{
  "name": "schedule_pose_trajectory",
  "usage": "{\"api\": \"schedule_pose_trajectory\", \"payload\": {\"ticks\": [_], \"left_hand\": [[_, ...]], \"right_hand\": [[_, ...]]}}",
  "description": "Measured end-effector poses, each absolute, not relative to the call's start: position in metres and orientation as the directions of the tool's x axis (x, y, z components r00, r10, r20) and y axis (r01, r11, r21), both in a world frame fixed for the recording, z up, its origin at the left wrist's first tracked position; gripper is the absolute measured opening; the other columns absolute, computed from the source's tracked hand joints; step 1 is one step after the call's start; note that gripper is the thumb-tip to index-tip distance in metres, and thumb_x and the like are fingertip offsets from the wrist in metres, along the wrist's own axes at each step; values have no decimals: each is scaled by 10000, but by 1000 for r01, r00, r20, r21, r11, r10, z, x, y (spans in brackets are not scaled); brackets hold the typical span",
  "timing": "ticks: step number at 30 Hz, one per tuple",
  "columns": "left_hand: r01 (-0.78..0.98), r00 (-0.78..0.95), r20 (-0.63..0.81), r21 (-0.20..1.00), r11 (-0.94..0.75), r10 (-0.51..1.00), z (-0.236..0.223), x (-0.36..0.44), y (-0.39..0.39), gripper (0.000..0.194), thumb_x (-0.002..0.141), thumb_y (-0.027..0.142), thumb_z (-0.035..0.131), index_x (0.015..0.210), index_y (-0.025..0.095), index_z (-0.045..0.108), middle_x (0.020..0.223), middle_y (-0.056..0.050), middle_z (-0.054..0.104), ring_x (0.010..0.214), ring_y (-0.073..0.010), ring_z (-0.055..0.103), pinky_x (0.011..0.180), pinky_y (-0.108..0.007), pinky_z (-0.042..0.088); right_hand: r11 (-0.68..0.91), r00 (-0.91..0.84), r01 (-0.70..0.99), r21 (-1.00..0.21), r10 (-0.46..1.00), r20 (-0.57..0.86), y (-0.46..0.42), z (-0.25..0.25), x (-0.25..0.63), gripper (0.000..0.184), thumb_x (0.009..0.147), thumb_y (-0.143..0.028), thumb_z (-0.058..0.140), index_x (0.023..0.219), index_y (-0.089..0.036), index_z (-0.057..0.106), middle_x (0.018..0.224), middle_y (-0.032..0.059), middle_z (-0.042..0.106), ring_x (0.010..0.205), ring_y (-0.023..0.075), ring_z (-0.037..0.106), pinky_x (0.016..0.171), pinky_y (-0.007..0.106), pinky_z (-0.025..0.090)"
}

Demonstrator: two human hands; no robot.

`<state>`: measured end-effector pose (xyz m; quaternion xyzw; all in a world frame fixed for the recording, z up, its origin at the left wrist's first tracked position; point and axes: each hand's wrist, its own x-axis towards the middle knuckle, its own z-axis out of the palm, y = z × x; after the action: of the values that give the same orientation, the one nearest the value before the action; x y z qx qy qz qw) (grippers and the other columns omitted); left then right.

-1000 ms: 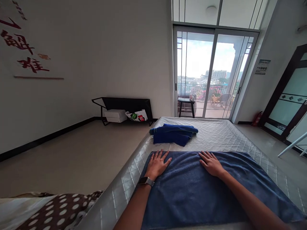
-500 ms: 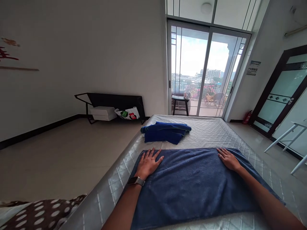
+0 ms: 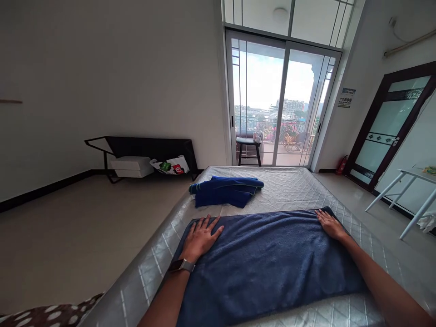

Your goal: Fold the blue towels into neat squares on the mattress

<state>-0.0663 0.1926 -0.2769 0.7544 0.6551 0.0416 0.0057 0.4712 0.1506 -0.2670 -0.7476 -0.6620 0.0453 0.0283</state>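
A dark blue towel (image 3: 262,263) lies spread over the mattress (image 3: 282,186) in front of me, with soft creases running across it. My left hand (image 3: 200,236) rests flat near its far left corner, fingers spread. Near the far right corner, my right hand (image 3: 330,222) presses on the cloth with its fingers stretched out. Neither hand grips anything. Beyond the towel sits a loosely folded pile of brighter blue cloth (image 3: 226,190), apart from both hands.
A black metal frame (image 3: 150,147) stands by the left wall with a white box (image 3: 131,167) and a printed bag (image 3: 170,165). Brown polka-dot fabric (image 3: 54,314) is at lower left. On the right stand a white table (image 3: 410,181) and a fire extinguisher (image 3: 341,164).
My right hand has slid to the right along the towel, toward its far right corner. The left hand stays flat on the left side. The whole view has turned slightly right.
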Motion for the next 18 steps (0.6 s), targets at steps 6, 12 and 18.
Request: {"api": "schedule_pose_trajectory", "payload": {"ticks": [6,12,18], "left_hand": [[986,122,43,108,-126,992,-272,-64,189,676,974,604,231,1546,265,346,1630,-91,312,1513,-304,231,1216,-520,155],[993,98,6,73,-98,995,-270,-80,191,672,957,547,280,1540,223,360,1618,-123,328,1508,-316,246,1207,-514,196],[991,104,46,74,-107,994,-283,-104,198,661,932,472,281,1509,185,426,1591,-147,378,1493,-332,281,1175,-500,275]], "right_hand": [[-248,249,967,-57,968,17,141,-260,452,579,1029,-430,210,1573,-254,303,1626,64,292,1493,249,261,1200,486,241],[-255,255,965,-51,967,-9,142,-257,454,571,1021,-451,229,1568,-305,300,1632,33,288,1499,232,247,1189,494,255],[-300,308,948,-104,948,80,138,-262,452,568,1014,-439,277,1539,-249,384,1600,61,364,1482,224,295,1198,439,254]]}}
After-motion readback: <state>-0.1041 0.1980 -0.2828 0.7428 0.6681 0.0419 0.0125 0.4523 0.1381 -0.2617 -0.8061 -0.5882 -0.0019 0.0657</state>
